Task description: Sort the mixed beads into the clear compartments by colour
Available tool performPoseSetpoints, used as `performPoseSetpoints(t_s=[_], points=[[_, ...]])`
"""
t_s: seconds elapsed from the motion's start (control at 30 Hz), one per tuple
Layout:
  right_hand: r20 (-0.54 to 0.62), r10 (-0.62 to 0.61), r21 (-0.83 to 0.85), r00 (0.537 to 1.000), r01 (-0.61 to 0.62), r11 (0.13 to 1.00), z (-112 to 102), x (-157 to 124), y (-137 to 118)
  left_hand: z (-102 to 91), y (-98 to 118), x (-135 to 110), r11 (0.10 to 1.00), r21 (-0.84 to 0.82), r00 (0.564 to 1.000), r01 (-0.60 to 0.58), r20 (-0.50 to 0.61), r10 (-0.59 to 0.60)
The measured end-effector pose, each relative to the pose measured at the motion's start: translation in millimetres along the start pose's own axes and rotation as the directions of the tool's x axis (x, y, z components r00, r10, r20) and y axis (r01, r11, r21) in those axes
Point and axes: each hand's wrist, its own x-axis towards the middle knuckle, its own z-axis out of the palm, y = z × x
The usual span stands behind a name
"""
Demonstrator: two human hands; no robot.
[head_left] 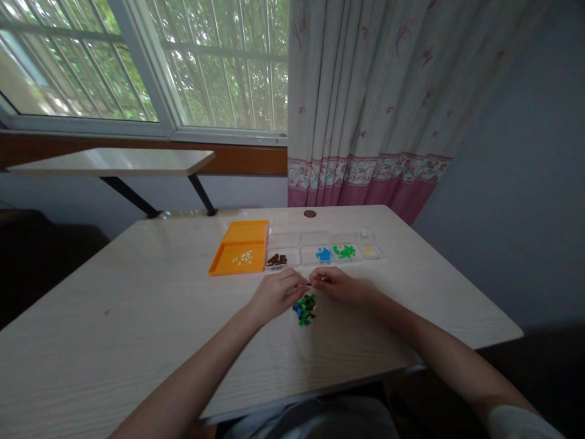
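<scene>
My left hand (280, 294) and my right hand (336, 285) almost meet at the fingertips, both closed in a pinch above the table. A thin dark sliver shows between them, too small to name. Just below lies a pile of small green, blue, brown and pale plastic pieces (304, 309). Beyond my hands, a row of clear compartment boxes (292, 257) holds sorted pieces: brown pieces (276, 260), blue pieces (323, 255), green pieces (344, 251) and a few yellow pieces (368, 250). To their left, white pieces (244, 258) lie in an open orange box (219, 267).
The pale wooden table (137, 317) has a round cable hole (309, 214) at its back edge. A raised shelf (123, 161) on black legs stands at the back left. Behind are a barred window and a curtain (365, 122).
</scene>
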Motion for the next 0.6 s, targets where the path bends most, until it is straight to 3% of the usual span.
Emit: performPoseSetpoints(t_s=[0.37, 0.5, 0.6], points=[[-0.009, 0.039, 0.039, 0.999, -0.039, 0.998, 1.0, 0.2, 4.4, -1.7, 2.3, 0.6, 1.0, -0.011, 0.999, -0.019, -0.032, 0.018], [-0.02, 0.029, -0.157, 0.999, -0.031, 0.987, -3.5, -2.7, -0.4, -3.9, -2.5, 1.0, 0.997, -0.061, 0.989, 0.04, -0.137, -0.048], [0.04, 0.002, -0.343, 0.999, 0.012, 0.939, -7.0, -5.2, -2.2, -7.1, -5.5, 1.4, 0.982, -0.127, 0.946, 0.14, -0.275, -0.17]])
